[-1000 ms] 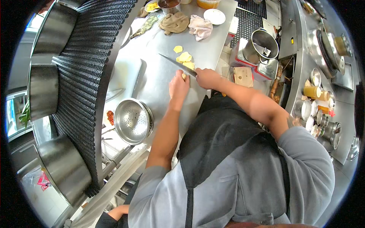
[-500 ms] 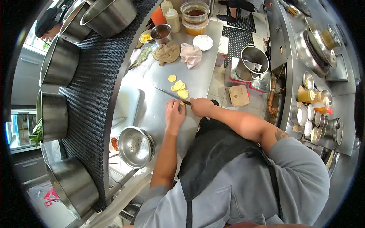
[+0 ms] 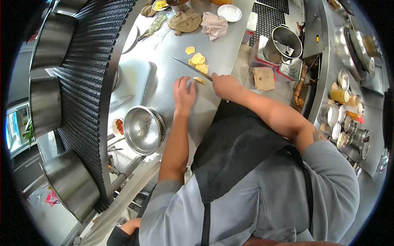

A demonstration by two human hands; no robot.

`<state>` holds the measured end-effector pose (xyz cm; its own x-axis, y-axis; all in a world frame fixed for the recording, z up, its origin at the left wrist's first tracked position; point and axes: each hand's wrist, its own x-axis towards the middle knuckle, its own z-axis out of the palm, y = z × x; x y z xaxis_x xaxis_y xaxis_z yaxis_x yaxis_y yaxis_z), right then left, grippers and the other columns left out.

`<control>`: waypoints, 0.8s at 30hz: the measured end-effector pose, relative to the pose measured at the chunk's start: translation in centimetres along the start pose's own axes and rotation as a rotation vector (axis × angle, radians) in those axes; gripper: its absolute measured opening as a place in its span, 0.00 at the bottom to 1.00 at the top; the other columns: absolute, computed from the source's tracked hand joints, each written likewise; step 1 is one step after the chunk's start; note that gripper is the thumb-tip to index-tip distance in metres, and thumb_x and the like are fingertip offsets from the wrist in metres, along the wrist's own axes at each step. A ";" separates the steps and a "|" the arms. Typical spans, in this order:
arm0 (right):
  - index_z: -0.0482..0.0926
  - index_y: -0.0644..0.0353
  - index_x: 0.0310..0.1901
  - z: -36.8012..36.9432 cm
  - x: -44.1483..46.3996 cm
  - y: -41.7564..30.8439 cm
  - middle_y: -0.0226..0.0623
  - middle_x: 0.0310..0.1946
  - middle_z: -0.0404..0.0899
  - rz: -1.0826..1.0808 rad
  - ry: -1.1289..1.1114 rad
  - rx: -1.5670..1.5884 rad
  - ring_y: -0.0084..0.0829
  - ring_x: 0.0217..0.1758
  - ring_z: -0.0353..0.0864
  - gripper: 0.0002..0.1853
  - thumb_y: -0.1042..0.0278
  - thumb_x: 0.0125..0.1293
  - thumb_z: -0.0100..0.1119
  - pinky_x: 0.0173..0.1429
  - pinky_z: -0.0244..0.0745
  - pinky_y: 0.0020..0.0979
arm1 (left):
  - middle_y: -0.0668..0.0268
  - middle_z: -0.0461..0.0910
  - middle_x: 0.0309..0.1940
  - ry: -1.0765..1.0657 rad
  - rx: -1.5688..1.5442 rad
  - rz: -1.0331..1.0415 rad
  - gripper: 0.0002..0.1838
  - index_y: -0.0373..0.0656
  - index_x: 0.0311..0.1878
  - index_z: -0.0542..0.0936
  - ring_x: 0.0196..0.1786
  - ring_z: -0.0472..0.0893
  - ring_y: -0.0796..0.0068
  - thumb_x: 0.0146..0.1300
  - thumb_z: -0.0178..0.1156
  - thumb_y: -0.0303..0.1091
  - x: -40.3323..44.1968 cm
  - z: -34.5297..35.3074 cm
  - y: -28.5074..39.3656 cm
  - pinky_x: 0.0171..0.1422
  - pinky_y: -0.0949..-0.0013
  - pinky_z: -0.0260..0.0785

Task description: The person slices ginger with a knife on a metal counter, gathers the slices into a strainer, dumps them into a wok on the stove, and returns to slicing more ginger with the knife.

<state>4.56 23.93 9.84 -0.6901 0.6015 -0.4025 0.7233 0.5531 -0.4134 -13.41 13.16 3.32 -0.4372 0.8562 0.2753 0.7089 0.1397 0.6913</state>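
Note:
My right hand (image 3: 225,86) is wrapped round the handle of a long knife (image 3: 189,67), whose blade points up and left over the steel counter. Several pale yellow slices (image 3: 198,59) lie just beyond the blade. On the near side of the blade rests a small yellow piece (image 3: 199,80), close to my left hand (image 3: 184,94). That hand lies beside the piece with thumb and fingers apart, nothing visible between them.
Nested colanders (image 3: 142,130) and a white cutting board (image 3: 135,84) are at the left. Cloths (image 3: 185,21) and a white plate (image 3: 230,13) lie farther back. Pots (image 3: 70,184) line the black shelf. Another person's hand (image 3: 129,225) shows at the bottom left.
My left hand has drawn slightly away from the small yellow piece, and its fingers have opened. The right hand still holds the knife. The camera view has shifted.

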 end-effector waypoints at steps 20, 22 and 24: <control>0.74 0.65 0.46 -1.4 -1.6 -1.3 0.52 0.34 0.86 -0.072 -0.045 -0.048 0.52 0.38 0.89 0.10 0.70 0.68 0.48 0.41 0.83 0.49 | 0.53 0.82 0.46 0.017 -0.021 0.055 0.08 0.37 0.42 0.82 0.44 0.83 0.53 0.60 0.67 0.25 -0.2 2.6 0.5 0.49 0.60 0.78; 0.73 0.65 0.46 -1.5 -1.8 -1.2 0.53 0.34 0.86 -0.063 -0.071 -0.040 0.52 0.39 0.89 0.10 0.69 0.68 0.48 0.42 0.83 0.49 | 0.54 0.82 0.46 0.040 -0.029 0.048 0.08 0.37 0.42 0.82 0.45 0.83 0.52 0.60 0.66 0.25 -0.3 2.7 0.6 0.49 0.59 0.78; 0.73 0.64 0.46 -1.3 -1.8 -1.0 0.53 0.35 0.86 -0.057 -0.088 -0.031 0.52 0.41 0.88 0.10 0.69 0.69 0.49 0.43 0.83 0.49 | 0.54 0.82 0.45 0.064 -0.027 0.065 0.08 0.38 0.42 0.82 0.44 0.83 0.52 0.60 0.66 0.25 -0.3 2.8 0.7 0.49 0.59 0.77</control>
<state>5.11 23.02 12.11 -0.7290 0.5164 -0.4493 0.6820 0.6039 -0.4125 -11.19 14.38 1.87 -0.4258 0.8296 0.3613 0.7220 0.0709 0.6882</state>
